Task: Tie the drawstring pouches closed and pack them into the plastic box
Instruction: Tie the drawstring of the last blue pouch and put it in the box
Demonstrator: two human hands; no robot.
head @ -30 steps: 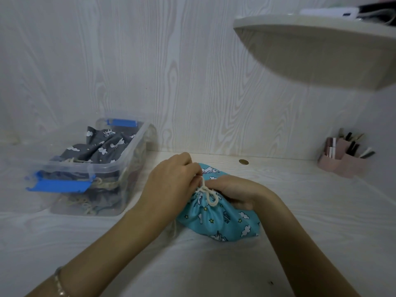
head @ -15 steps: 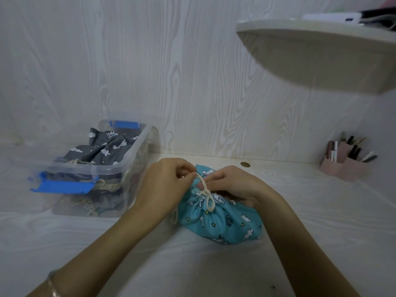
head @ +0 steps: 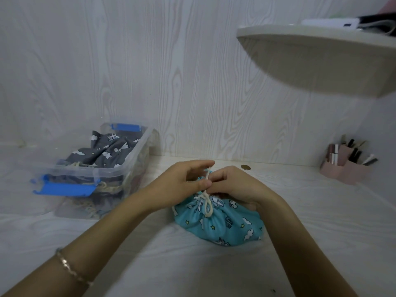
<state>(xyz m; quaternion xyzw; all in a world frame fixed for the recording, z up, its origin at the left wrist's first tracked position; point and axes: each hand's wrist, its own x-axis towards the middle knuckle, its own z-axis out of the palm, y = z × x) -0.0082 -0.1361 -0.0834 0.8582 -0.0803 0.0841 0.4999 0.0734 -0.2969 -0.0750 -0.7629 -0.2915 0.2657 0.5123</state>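
Note:
A turquoise drawstring pouch (head: 222, 226) printed with white clouds and stars lies on the pale table, its mouth gathered. A cream drawstring (head: 207, 202) loops over the gathered neck and runs up between my hands. My left hand (head: 182, 185) pinches the cord above the pouch. My right hand (head: 233, 187) holds the cord and the pouch's neck from the right. The clear plastic box (head: 120, 179) with blue latches stands to the left, holding a grey cloud-print pouch (head: 102, 154) and cream cords.
A rounded shelf (head: 321, 61) juts out overhead at the right. At the far right a pink desk organizer (head: 345, 166) holds pens. A small brown round disc (head: 245, 167) sits near the wall behind my hands. The wood-grain wall is close behind.
My hands have lifted the drawstring higher above the pouch's neck, and my left fingers have opened out slightly while pinching the cord. The pouch stays in place.

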